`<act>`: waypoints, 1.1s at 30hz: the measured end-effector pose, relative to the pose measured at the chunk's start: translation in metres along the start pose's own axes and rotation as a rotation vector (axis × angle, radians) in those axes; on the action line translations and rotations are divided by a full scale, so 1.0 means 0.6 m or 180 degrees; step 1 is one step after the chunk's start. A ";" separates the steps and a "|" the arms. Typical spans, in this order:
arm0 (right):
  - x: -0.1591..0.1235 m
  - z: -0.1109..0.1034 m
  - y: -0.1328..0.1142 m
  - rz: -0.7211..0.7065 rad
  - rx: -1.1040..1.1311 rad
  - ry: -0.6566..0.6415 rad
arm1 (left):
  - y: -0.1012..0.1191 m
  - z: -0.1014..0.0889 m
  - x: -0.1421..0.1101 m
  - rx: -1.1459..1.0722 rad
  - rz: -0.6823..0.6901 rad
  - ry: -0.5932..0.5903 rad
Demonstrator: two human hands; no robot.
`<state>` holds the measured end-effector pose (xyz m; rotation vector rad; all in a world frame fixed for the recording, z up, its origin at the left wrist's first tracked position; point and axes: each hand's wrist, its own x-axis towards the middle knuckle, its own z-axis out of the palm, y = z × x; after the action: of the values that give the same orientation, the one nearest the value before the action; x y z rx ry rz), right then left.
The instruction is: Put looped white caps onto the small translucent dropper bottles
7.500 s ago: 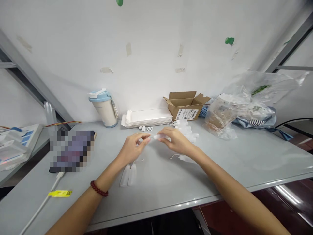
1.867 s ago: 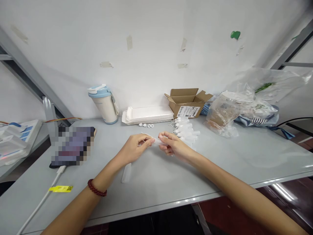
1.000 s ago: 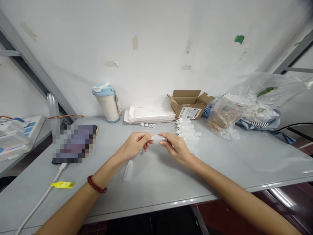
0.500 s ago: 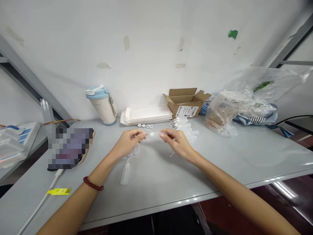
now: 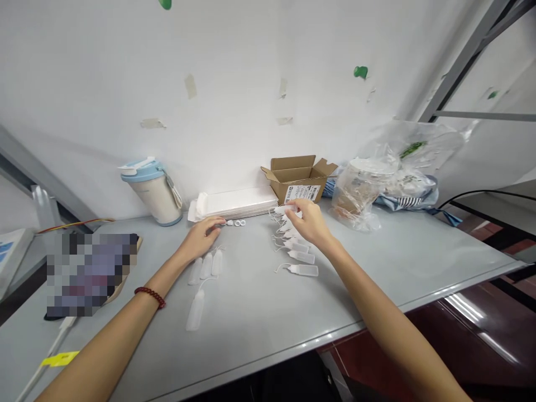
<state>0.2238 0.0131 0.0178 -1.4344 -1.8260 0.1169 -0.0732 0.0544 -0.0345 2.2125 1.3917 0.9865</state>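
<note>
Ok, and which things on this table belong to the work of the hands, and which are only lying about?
Part of the work: right hand holding one of the plastic squeeze bottles, with more lying in two groups; left hand; small white caps.

Just lying about: cardboard box, stack of white trays, blue-lidded tumbler, plastic bag.

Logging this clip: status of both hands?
Right hand pinching translucent plastic squeeze bottle; left hand open beside small white plastic rings; open brown cardboard box beyond right hand.

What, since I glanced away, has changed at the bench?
The hands have parted: the left hand moved left, empty, beside a row of plastic dropper bottles; the right hand moved forward, its fingers on a bottle in the cluster by the cardboard box. The box stayed put.
</note>
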 end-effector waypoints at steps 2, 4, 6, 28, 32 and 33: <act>0.002 -0.008 0.003 0.0061 0.0070 -0.0051 | -0.002 0.000 0.003 0.0063 0.0119 -0.0023; 0.003 -0.017 0.001 0.0126 0.0150 -0.0156 | -0.005 -0.001 0.004 0.0107 0.0196 -0.0043; 0.004 -0.027 0.000 0.0193 0.0245 -0.0355 | -0.006 -0.003 0.003 0.0146 0.0169 -0.0058; 0.005 -0.052 0.024 0.0240 0.0897 -0.1691 | 0.071 -0.037 -0.049 -0.0304 -0.1019 0.0934; 0.003 -0.050 0.017 0.0215 0.0918 -0.1364 | 0.062 -0.046 -0.050 -0.0379 -0.0966 0.1152; 0.003 -0.050 0.016 0.0227 0.0923 -0.1276 | 0.059 -0.048 -0.049 -0.0395 -0.0969 0.1182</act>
<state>0.2499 0.0066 0.0341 -1.3344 -1.9715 0.7209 -0.0788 0.0099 -0.0038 1.7193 1.7075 1.3708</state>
